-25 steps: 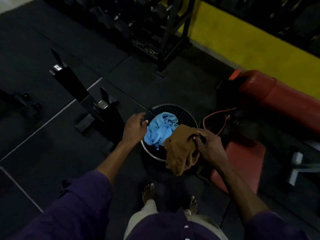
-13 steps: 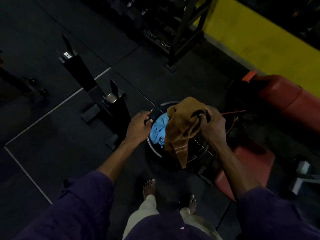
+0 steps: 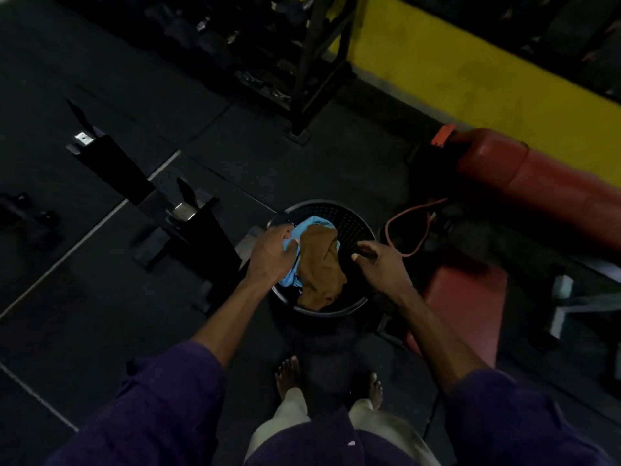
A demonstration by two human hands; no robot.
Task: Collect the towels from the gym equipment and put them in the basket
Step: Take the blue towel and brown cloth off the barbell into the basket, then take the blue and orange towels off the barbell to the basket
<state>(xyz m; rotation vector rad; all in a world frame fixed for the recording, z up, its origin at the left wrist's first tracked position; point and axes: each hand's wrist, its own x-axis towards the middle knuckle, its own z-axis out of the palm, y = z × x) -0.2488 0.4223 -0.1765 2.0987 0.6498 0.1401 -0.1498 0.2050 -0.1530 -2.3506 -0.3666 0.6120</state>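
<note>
Brown towel [image 3: 319,264] lies inside the basket [image 3: 356,227], so right hand [image 3: 383,267] hovers empty, fingers loose; left hand [image 3: 268,253] seemingly steadies its rim, grip unclear

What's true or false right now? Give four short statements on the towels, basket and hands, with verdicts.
1. The brown towel lies in the basket. True.
2. The right hand holds the brown towel. False: it hovers over the basket's right rim, fingers relaxed, holding nothing.
3. A blue towel lies in the basket beside the brown one, on its left. True.
4. The basket stands on the red bench. False: it stands on the dark floor, with the bench to its right.
</note>
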